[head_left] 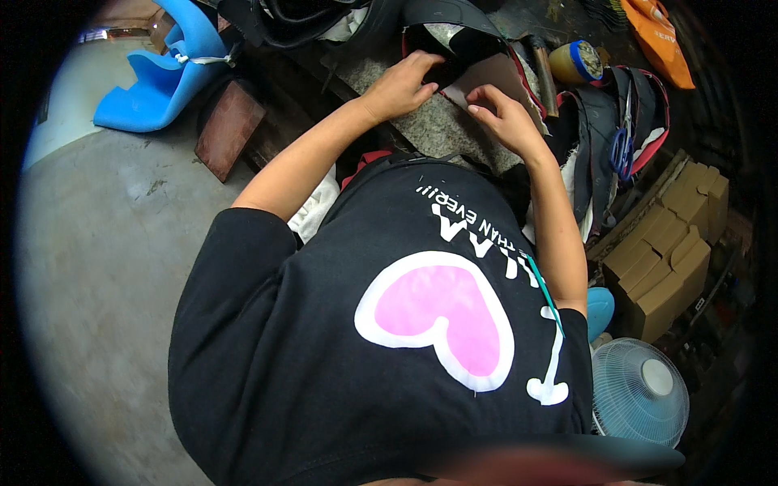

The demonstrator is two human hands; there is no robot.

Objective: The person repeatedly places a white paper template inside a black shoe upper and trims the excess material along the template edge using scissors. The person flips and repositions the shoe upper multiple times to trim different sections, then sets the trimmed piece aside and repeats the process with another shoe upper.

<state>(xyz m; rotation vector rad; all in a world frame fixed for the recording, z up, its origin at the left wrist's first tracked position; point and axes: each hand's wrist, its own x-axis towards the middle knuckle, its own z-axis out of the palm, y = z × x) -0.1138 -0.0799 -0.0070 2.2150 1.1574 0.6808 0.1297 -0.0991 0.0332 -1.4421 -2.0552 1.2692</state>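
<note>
A curved black piece [444,11] with red edging and a pale inner panel [486,77] lies before me on a rough grey stone-like block [429,128]. My left hand [403,85] is at its left side, fingers bent round the near edge of the dark opening, fingertips partly lost against the black. On the pale panel's near edge, my right hand [504,117] is closed, thumb and forefinger brought together in a pinch. Right beside the piece is a hammer-like tool with a worn handle [545,81].
A yellowish pot with a blue rim [574,61] stands far right. Near it hang black, red-edged strips [596,134] and blue-handled scissors [621,152]. Cardboard boxes [660,251] and a fan [640,393] are at right. A blue foam sheet [158,85] and brown board [230,130] lie left.
</note>
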